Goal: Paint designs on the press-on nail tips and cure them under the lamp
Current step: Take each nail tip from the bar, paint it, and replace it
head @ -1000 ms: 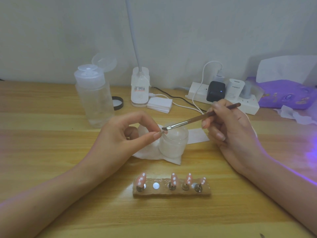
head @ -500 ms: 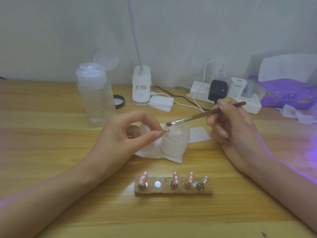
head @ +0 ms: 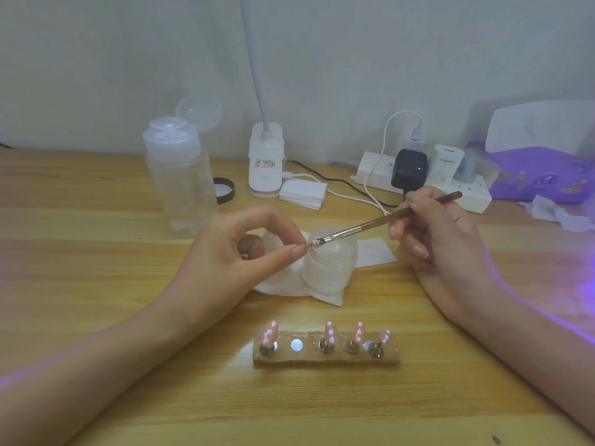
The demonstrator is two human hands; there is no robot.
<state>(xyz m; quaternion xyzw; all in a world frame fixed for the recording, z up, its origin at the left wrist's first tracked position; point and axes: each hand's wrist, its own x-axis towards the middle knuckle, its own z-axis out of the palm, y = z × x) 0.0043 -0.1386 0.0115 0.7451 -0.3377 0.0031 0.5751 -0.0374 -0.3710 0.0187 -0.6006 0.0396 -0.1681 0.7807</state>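
Note:
My left hand (head: 235, 252) pinches a small pink nail tip (head: 313, 243) between thumb and forefinger, just over a frosted jar (head: 330, 268). My right hand (head: 438, 243) grips a thin brown brush (head: 386, 220), and its bristles touch the held tip. Near the front edge lies a holder block (head: 326, 357) with several pink nail tips (head: 330, 331) on stands, each with white dots. One stand slot (head: 296, 345) shows only a bare round disc.
A white wipe (head: 286, 286) lies under the jar. Behind stand a clear pump bottle (head: 180, 178), a black-rimmed lid (head: 224, 189), a white lamp base (head: 265, 159) and a power strip (head: 421, 181) with cables. Purple packaging (head: 541, 175) sits far right; violet light glows at the right edge.
The brush tip has come down and left from above the jar onto the nail tip held in my left hand. The left hand has stayed almost still.

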